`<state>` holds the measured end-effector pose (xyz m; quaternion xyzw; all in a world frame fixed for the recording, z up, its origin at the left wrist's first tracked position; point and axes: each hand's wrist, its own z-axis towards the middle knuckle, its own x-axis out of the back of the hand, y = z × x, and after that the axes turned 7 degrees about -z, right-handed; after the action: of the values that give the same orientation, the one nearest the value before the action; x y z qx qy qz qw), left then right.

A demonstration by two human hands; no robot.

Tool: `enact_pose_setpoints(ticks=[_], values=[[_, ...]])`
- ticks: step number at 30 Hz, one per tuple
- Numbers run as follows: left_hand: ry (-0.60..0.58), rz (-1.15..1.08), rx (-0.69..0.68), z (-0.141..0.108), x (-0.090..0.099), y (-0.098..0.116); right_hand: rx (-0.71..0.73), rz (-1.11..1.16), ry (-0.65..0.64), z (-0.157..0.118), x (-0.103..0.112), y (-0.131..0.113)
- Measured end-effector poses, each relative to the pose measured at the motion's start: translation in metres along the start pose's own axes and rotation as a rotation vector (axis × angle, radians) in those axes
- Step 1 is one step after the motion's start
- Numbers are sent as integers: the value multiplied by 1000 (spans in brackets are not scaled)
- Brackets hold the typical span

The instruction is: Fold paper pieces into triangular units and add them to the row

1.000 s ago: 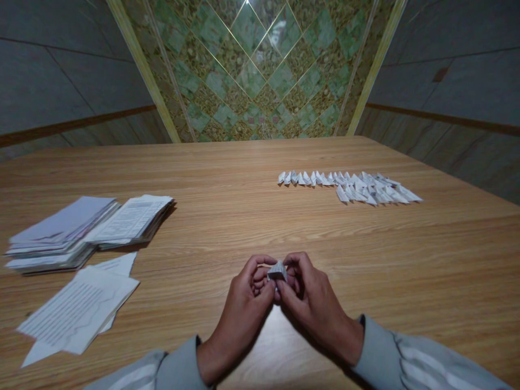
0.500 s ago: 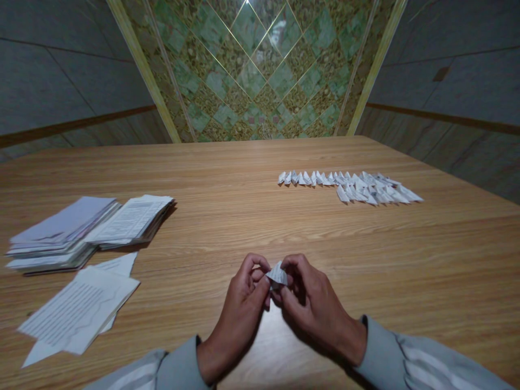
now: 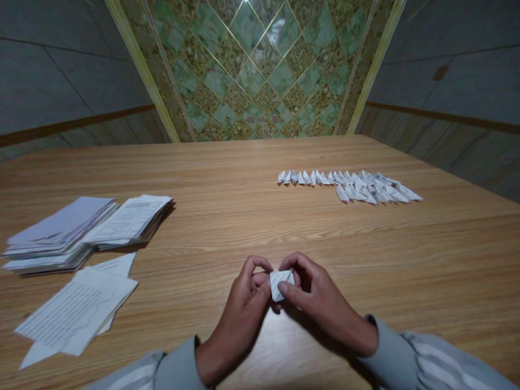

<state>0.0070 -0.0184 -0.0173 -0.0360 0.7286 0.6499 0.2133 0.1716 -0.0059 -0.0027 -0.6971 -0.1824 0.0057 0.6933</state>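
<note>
A small folded piece of printed paper [image 3: 278,280], flat and roughly square on its visible face, is between my two hands over the near middle of the table. My left hand [image 3: 248,303] pinches its left edge, fingers curled behind it. The thumb of my right hand [image 3: 319,295] presses on the front face while the other fingers bend around the right side. Part of the paper's back is hidden by the fingers.
Rows of small folded paper shapes [image 3: 368,187] stand at the far right of the wooden table [image 3: 219,216]. To the left are a stack of papers [image 3: 60,227], a second paper pile [image 3: 128,219] and loose printed sheets [image 3: 77,309]. A tiled wall [image 3: 260,70] rises behind.
The folded paper has gone from a puffed, pointed form to a flatter square face toward me. My right thumb has moved onto its front.
</note>
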Motion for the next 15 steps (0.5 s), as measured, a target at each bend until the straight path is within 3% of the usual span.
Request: enact_pose_setpoints(ticks=[9, 15], values=[[-53, -63, 145, 9, 1, 1, 21, -52, 46, 5, 3, 3], [-9, -139, 104, 10, 1, 4, 17, 96, -8, 6, 7, 6]])
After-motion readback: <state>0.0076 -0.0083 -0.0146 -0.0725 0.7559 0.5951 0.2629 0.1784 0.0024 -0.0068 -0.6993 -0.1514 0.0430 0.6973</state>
